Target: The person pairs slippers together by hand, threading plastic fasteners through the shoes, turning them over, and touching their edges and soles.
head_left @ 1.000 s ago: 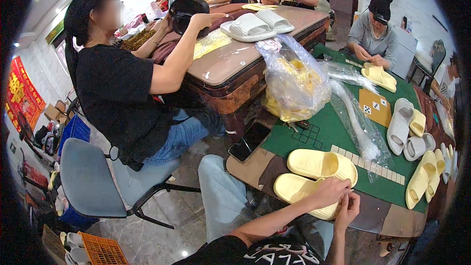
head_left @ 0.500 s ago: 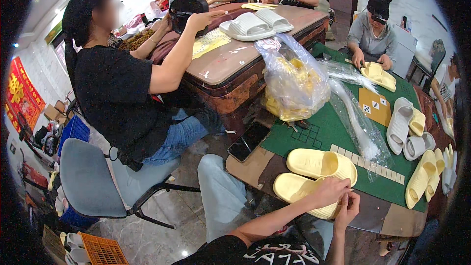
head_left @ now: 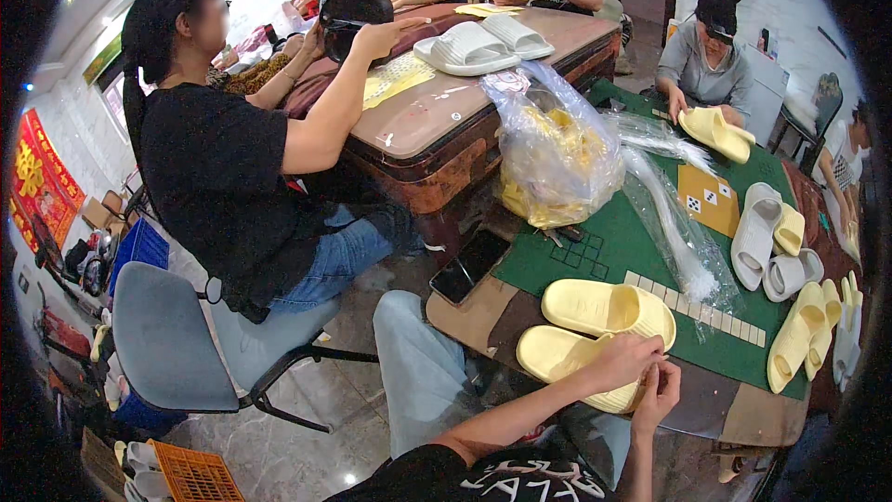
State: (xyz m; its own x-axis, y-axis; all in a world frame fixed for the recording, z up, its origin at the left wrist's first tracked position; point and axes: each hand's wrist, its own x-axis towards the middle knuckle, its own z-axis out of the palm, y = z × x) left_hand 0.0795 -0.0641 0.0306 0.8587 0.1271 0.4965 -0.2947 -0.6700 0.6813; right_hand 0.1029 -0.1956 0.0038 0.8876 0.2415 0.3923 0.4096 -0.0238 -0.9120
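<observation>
My left hand (head_left: 624, 362) is over the strap end of the nearer pale yellow slide slipper (head_left: 556, 351), its fingertips pinched together. Beside it, my right hand (head_left: 659, 394) is raised with bent fingers, and its fingertips meet those of the left just past the slipper's strap. Whatever is between the fingertips is too small to make out. The nearer slipper lies partly hidden under my left hand and forearm. Its mate, another yellow slipper (head_left: 585, 305), rests right behind it on the table, sole down and untouched.
A dark phone (head_left: 471, 267) lies at the table's left edge. Behind the slippers are a plastic bag (head_left: 560, 163) of yellow pieces, a clear sleeve of white strands (head_left: 683, 256), and grey slippers (head_left: 757, 232). A person in grey (head_left: 711, 65) handles a yellow slipper (head_left: 717, 135) across the table.
My hands have hardly moved. Across the table, the person in grey has lifted and tilted the yellow slipper. At the back, another person has turned the yellow slippers they hold.
</observation>
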